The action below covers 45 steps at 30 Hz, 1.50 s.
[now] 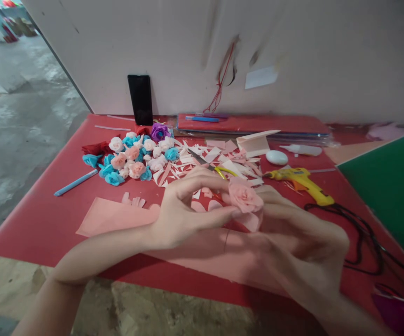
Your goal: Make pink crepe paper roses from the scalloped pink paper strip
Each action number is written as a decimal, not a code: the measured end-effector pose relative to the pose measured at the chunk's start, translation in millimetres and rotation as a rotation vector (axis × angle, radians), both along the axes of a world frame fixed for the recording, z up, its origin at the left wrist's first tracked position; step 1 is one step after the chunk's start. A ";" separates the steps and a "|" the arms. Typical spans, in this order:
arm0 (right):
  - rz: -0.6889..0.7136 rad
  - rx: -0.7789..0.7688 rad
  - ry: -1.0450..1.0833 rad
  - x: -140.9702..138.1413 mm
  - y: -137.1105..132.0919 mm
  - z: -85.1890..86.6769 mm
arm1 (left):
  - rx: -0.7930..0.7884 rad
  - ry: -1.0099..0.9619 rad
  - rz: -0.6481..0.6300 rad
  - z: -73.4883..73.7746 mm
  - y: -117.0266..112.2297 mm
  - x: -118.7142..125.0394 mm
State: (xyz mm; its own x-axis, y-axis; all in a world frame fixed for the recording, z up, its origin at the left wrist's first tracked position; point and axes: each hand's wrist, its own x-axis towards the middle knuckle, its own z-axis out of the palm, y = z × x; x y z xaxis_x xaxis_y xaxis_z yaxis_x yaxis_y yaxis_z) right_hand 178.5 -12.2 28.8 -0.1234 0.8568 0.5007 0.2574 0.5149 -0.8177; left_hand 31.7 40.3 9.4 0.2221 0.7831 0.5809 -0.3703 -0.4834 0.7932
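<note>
L hand (182,210) pinches rose (245,198) at left edge, R hand (303,233) grips from right, petals tilted up btwn 'em.

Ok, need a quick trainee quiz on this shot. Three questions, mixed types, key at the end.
1. True or false: the phone lies flat on the table.
2. What does the left hand hold?
A) scissors
B) pink flower
C) blue pen
3. Fill in: the glue gun is ____ in colour.

Key: 1. False, it is propped upright. 2. B. 3. Yellow.
</note>
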 end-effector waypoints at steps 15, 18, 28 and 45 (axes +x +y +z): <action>-0.152 -0.080 0.004 -6.1 6.5 5.8 | -0.152 0.035 -0.110 8.8 -5.3 -2.4; -0.126 -0.098 0.009 -5.1 6.8 8.0 | -0.184 0.014 -0.142 10.3 -5.8 -2.6; -0.045 -0.173 0.159 -1.9 5.2 4.5 | -0.241 0.037 -0.192 13.3 -6.7 -1.1; -0.104 -0.005 -0.043 -4.2 9.0 13.5 | -0.083 0.107 -0.154 16.3 -3.6 -5.9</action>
State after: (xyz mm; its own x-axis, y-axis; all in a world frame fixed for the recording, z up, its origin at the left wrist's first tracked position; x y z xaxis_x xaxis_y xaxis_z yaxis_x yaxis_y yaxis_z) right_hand 174.3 -3.2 42.4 -0.0549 0.8685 0.4927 0.3444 0.4796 -0.8071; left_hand 25.8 36.8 25.7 0.4001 0.7792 0.4825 -0.3459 -0.3591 0.8668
